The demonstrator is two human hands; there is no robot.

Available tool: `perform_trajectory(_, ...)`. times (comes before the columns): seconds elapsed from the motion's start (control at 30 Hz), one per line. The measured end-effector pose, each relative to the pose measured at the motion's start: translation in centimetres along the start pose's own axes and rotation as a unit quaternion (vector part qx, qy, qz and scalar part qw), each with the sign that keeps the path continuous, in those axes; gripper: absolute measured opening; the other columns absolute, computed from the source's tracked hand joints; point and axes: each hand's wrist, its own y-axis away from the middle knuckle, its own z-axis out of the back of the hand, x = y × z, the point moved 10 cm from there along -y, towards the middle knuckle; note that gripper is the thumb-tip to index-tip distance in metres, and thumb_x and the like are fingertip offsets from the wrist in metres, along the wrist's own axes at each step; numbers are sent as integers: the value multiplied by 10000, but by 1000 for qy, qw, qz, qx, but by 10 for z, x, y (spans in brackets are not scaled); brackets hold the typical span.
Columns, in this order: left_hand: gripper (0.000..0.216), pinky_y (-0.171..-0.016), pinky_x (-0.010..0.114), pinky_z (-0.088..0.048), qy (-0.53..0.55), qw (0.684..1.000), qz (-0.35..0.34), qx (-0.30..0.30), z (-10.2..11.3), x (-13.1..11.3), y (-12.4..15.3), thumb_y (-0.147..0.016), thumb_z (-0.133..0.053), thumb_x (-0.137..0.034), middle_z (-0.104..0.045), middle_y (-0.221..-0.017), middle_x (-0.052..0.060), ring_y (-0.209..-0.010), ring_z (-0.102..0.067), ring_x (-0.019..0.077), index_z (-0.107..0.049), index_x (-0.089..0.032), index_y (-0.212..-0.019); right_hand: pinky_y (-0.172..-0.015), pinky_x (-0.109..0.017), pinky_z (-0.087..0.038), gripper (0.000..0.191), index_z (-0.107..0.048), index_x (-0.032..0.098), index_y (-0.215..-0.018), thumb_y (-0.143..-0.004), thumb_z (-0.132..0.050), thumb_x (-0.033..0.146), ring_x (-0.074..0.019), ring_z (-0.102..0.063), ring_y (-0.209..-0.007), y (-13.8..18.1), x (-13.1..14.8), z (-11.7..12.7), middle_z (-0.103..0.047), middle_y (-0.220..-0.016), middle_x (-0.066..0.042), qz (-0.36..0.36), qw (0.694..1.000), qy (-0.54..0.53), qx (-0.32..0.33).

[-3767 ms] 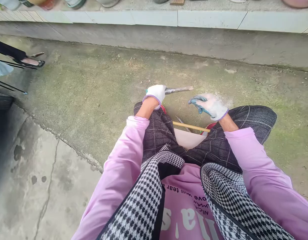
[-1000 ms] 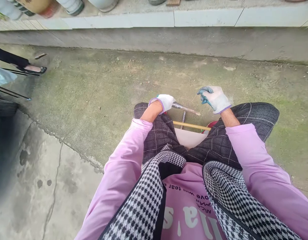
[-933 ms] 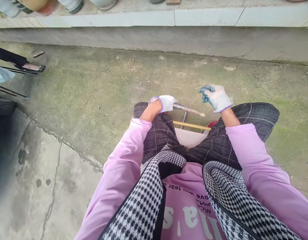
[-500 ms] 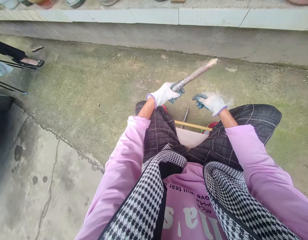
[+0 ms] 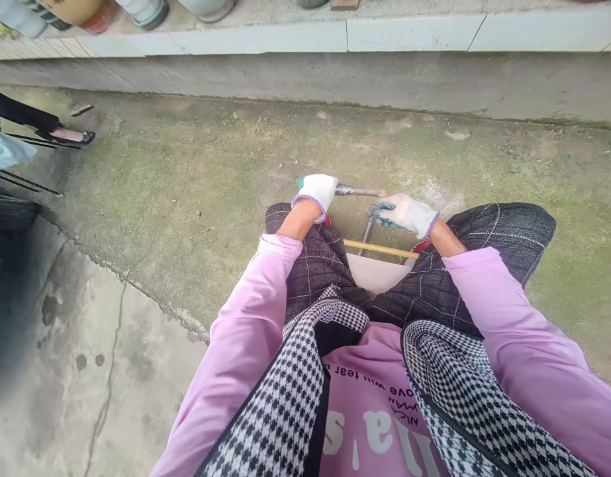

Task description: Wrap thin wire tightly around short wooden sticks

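Note:
I sit with my knees apart over mossy concrete. My left hand (image 5: 316, 190), in a white glove, is closed around a wrapped silvery stick (image 5: 359, 191) that points right, roughly level. My right hand (image 5: 403, 213), in a white glove with blue-grey fingertips, hovers just right of the stick's tip, its fingers curled; what they pinch, if anything, is too small to see. Between my knees lie a yellow wooden rod (image 5: 379, 249), a second grey stick (image 5: 367, 232) and a pale board (image 5: 375, 273).
A raised concrete kerb (image 5: 335, 73) runs across the back, with pots (image 5: 146, 10) on the ledge above. Another person's foot in a black shoe (image 5: 67, 136) and thin dark rods (image 5: 27, 182) are at the far left. Cracked grey pavement (image 5: 87, 344) lies lower left.
Half a second ago my left hand held the stick raised and slanting up to the right; now it is lowered and level. My right hand has moved slightly down and left, towards the tip.

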Motion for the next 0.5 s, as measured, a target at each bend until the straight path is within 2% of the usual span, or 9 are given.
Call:
perform_trajectory(0.07, 469, -1296, 521, -671, -52, 995, -56, 59, -20, -14, 2, -1037, -779, -122, -927, -1422, 263, -1482, -883, 455, -954, -139, -1471, -771, -287, -642, 161, -933, 205, -971, -1043, -790, 223, -210, -789, -762, 0, -3, 13, -834, -799, -25, -2, 999, 0, -33)
perform_trajectory(0.13, 488, -1259, 492, -679, -68, 989, -91, 94, -31, -25, 6, -1011, -783, -105, -938, -1389, 252, -1431, -902, 435, -960, -157, -1462, -746, -278, -646, 135, -930, 202, -985, -1031, -805, 224, -211, -797, -757, -2, -12, 29, -839, -800, -33, -21, 997, -12, -80)
perform_trajectory(0.27, 530, -1222, 499, -683, -41, 991, -96, 89, -20, -33, 15, -1065, -682, -122, -942, -1326, 253, -1371, -917, 436, -953, -160, -1518, -759, -274, -668, 129, -921, 196, -1012, -1025, -801, 153, -195, -799, -743, -6, -31, 54, -845, -819, -37, -70, 985, -42, -155)
perform_trajectory(0.33, 513, -1211, 503, -681, -29, 990, -96, 98, -14, -34, 19, -1028, -734, -165, -941, -1295, 249, -1343, -917, 449, -967, -160, -1486, -771, -277, -662, 163, -911, 195, -995, -1034, -778, 110, -180, -774, -718, -8, -37, 59, -822, -801, -25, -88, 980, -40, -173)
perform_trajectory(0.43, 460, -1169, 483, -668, -8, 989, -97, 108, -12, -34, 23, -949, -802, -188, -936, -1209, 219, -1279, -916, 439, -987, -174, -1369, -773, -280, -649, 158, -903, 203, -965, -1033, -793, 112, -177, -751, -692, -13, -43, 60, -776, -750, 0, -104, 977, -19, -185)
perform_trajectory(0.5, 341, -1097, 441, -656, 41, 991, -96, 82, -8, -35, 23, -923, -809, -167, -915, -1076, 174, -1165, -909, 398, -987, -184, -1213, -778, -284, -647, 137, -901, 210, -950, -1026, -814, 135, -188, -768, -703, -15, -44, 60, -768, -734, 6, -109, 977, -5, -185)
